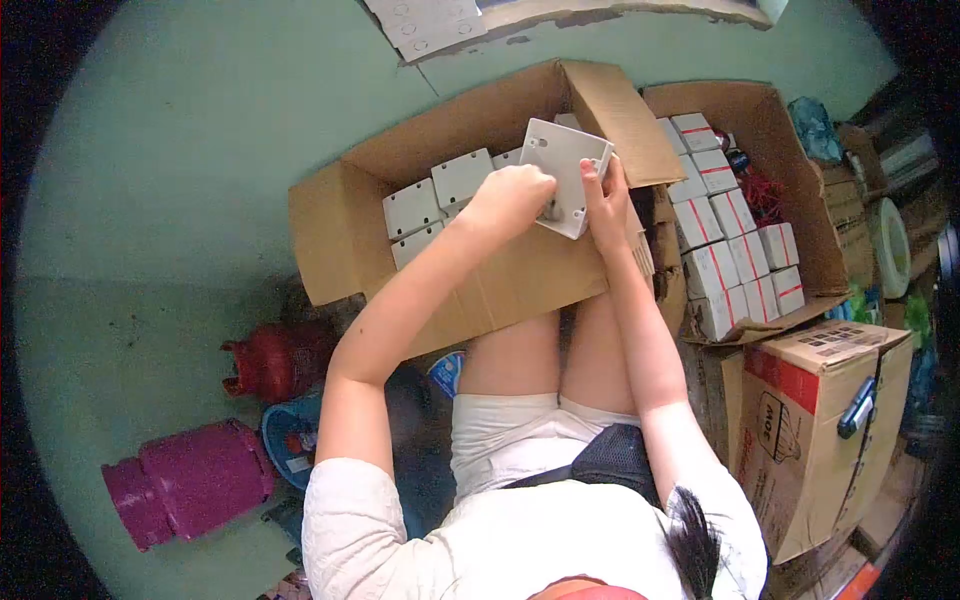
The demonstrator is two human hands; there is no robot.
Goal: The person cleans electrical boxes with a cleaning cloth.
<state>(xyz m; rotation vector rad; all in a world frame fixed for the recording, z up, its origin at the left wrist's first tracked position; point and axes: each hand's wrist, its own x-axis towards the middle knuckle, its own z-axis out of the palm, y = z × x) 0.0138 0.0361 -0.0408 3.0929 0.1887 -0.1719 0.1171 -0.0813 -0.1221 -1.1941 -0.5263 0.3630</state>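
Observation:
A white square plastic electrical box, apparently a wall-mount box with its open side toward me, is tilted above the large carton. My right hand grips its right edge, with the thumb on the near face and the fingers behind. My left hand is closed in a fist against the box's left side. Something small and dark shows just below its fingertips, too hidden to name. Similar white boxes stand in rows inside the open cardboard carton, which rests by my knees.
To the right, another open carton holds several small white packs with red stripes and red wire. A phone-like device lies on a taped carton. Purple and red gas cylinders stand left.

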